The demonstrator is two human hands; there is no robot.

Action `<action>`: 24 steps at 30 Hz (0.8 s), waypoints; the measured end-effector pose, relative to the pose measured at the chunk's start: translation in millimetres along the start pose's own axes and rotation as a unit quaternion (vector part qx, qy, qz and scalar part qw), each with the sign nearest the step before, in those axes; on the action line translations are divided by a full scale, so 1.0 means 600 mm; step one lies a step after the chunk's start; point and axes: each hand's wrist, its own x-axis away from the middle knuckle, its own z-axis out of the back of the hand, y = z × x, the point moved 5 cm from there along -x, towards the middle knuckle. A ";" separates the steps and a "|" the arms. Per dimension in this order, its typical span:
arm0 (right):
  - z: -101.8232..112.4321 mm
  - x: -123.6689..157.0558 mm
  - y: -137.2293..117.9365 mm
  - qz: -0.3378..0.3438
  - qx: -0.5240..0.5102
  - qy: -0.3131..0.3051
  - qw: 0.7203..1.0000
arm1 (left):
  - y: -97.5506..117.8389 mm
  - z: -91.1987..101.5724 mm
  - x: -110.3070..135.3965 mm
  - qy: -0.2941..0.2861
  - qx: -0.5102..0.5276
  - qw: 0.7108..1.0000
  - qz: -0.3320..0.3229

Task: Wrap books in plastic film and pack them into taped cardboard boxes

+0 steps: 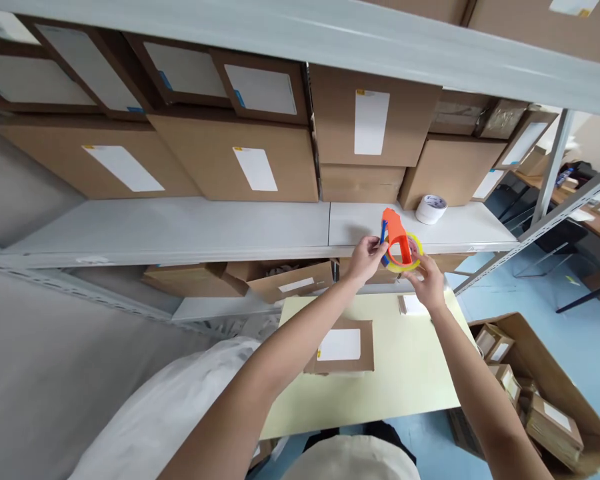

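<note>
An orange tape dispenser (394, 227) with a blue part carries a yellow-edged roll of tape (416, 247). Both my hands hold it up at the front edge of the grey shelf (260, 227). My left hand (367, 259) is closed on the dispenser's left side, by the blue part. On the other side, the fingers of my right hand (427, 280) grip the tape roll at its lower right rim. A white roll of tape (431, 209) rests on the shelf just behind. Below my forearms, a small cardboard box (345, 345) with a white label lies on the pale yellow table (400, 373).
Labelled cardboard boxes (260, 160) line the shelf. An open box (295, 283) sits on the lower shelf. White cards (413, 305) lie at the table's back edge. A large carton (545, 353) of small boxes stands right, and a white plastic bag (170, 407) bulges at left.
</note>
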 end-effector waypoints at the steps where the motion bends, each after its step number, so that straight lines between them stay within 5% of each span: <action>1: 0.000 -0.027 0.006 -0.014 0.012 0.009 1.000 | 0.007 -0.014 -0.024 -0.005 -0.027 0.999 -0.029; 9: -0.027 -0.162 0.064 -0.040 0.116 -0.018 0.992 | -0.009 -0.047 -0.153 -0.010 -0.202 0.976 -0.079; 16: -0.037 -0.193 0.098 -0.029 0.222 -0.062 0.973 | -0.045 -0.050 -0.174 -0.010 -0.208 0.974 -0.092; 18: -0.029 -0.166 0.103 0.002 0.247 -0.066 0.967 | -0.051 -0.020 -0.128 -0.001 -0.224 0.964 -0.144; 20: -0.015 -0.102 0.113 0.030 0.255 -0.064 0.964 | -0.063 0.033 -0.041 0.007 -0.256 0.945 -0.204; 24: -0.011 0.137 0.164 0.034 0.187 -0.150 0.970 | -0.151 0.202 0.214 0.080 -0.334 0.919 -0.194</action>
